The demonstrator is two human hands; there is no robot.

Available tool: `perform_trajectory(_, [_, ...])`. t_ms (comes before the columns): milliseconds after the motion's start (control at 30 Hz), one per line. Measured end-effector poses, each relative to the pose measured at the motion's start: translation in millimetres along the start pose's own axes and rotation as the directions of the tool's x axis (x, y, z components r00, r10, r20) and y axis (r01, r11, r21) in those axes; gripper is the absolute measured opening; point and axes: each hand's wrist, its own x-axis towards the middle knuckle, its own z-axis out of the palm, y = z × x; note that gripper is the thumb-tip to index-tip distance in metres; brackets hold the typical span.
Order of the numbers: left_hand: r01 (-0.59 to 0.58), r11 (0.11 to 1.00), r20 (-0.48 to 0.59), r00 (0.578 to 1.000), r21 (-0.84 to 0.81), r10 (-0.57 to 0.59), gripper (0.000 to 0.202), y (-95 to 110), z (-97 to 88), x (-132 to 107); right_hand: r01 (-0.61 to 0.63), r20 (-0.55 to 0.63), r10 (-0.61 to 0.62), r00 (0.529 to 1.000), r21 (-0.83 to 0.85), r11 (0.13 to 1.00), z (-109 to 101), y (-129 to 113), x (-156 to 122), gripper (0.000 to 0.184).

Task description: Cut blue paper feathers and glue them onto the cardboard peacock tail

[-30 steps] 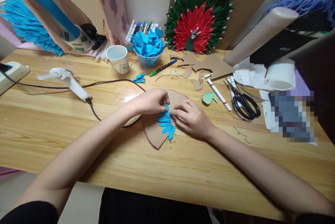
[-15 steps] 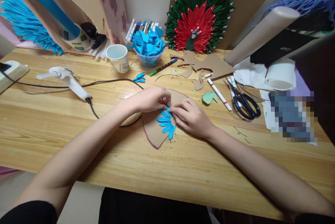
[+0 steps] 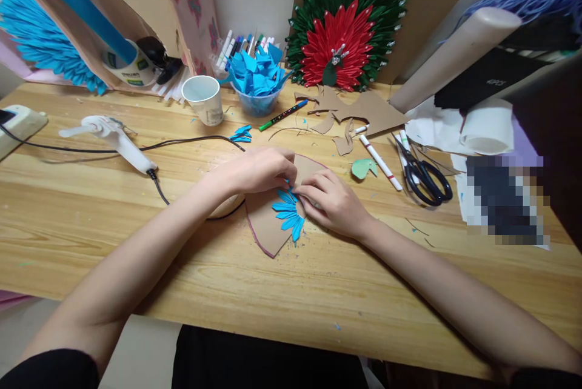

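A brown cardboard piece with a purple-marked edge lies flat on the table before me. Several folded blue paper petals fan out over its right part. My left hand reaches over the cardboard from the left, its fingers pinched on the topmost blue petal, which is partly hidden. From the right, my right hand meets it, thumb and forefinger pinched at the inner end of the same petal. The two sets of fingertips are almost touching.
A white glue gun with a black cord lies to the left. Behind stand a paper cup and a bowl of blue paper pieces. Black scissors, a marker and a green paper shape lie to the right, cardboard scraps farther back.
Both hands stay pinched at the same petal, with only a slight shift of the left fingers. The whole view has moved very slightly.
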Motion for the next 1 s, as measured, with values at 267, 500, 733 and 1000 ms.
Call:
perform_trajectory(267, [-0.05, 0.989, -0.01, 0.999, 0.14, 0.052, 0.017, 1, 3.1, 1, -0.006, 0.001, 0.006, 1.0, 0.008, 1.0, 0, 1, -1, 0.024])
perform_trajectory(500, [-0.047, 0.987, 0.017, 0.999, 0.157, 0.045, 0.017, 4, 4.5, 1, -0.004, -0.002, 0.004, 1.0, 0.026, 1.0, 1, 1, 0, 0.024])
perform_trajectory(733, [-0.016, 0.995, 0.017, 1.0, 0.102, 0.015, 0.016, 2, 3.7, 2, 0.004, -0.006, -0.003, 1.0, 0.028, 1.0, 0, 1, 0, 0.024])
perform_trajectory(1000, [-0.009, 1.0, 0.002, 1.0, 0.012, 0.009, 0.015, -8, 6.4, 2, -0.009, -0.016, 0.009, 1.0, 0.031, 0.999, 0, 0, 1, 0.023])
